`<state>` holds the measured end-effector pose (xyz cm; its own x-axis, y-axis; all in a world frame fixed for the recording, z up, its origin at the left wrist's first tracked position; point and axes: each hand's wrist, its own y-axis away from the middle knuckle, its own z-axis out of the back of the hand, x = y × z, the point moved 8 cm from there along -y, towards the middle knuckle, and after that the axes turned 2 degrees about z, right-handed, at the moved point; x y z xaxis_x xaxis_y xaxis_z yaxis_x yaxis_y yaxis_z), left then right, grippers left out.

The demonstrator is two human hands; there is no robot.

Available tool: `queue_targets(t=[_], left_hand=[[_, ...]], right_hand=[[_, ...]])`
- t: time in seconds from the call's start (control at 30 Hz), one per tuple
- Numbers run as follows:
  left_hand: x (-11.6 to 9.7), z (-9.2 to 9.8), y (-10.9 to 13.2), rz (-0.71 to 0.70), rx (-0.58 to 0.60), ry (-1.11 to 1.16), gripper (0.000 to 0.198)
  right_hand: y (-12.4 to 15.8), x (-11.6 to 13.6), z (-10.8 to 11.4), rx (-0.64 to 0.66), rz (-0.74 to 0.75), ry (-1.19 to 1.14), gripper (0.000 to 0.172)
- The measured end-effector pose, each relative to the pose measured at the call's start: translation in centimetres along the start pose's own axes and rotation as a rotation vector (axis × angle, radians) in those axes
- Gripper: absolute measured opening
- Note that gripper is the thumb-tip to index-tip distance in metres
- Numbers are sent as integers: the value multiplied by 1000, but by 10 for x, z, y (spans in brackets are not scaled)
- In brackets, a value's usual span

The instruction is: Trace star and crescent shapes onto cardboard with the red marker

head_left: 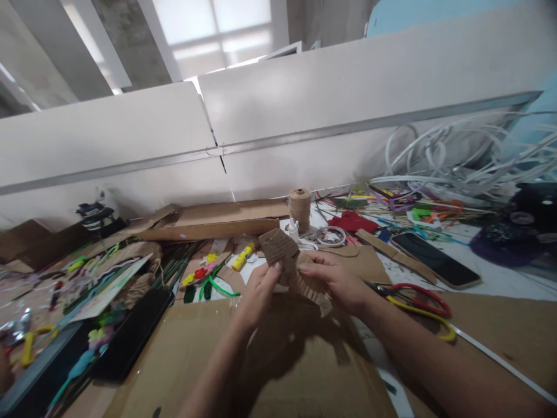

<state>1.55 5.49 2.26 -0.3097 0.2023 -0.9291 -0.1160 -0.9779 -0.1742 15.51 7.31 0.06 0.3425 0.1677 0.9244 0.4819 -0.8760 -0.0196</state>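
Both my hands grip a brown piece of corrugated cardboard (278, 246) above the large cardboard sheet (195, 354). Its upper left part is a ridged flap, and its lower right end looks torn, with ridges showing. My left hand (260, 290) pinches it from the left, thumb on top. From the right, my right hand (328, 278) pinches the piece with thumb and fingers. Just beyond the piece stand a small white glue bottle (293, 230) and a twine spool (300, 206). Right of my right wrist lie scissors (420, 305) with red and yellow handles.
A phone (436, 259) lies at the right. A yellow glue stick (243, 256) and pipe-cleaner flowers (204, 271) are left of my hands. A black tray (130, 337) sits at far left. White strips (456, 151) coil at the back right, before a white partition (348, 87).
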Motion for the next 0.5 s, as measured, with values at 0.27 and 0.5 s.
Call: queue_targets(t=[0.27, 0.5], left_hand=[[-13, -24, 4, -132, 118, -86, 39], [-7, -22, 4, -107, 87, -60, 45]], right_hand=[[-3, -11, 16, -36, -123, 60, 14], [-6, -18, 20, -27, -126, 29, 19]])
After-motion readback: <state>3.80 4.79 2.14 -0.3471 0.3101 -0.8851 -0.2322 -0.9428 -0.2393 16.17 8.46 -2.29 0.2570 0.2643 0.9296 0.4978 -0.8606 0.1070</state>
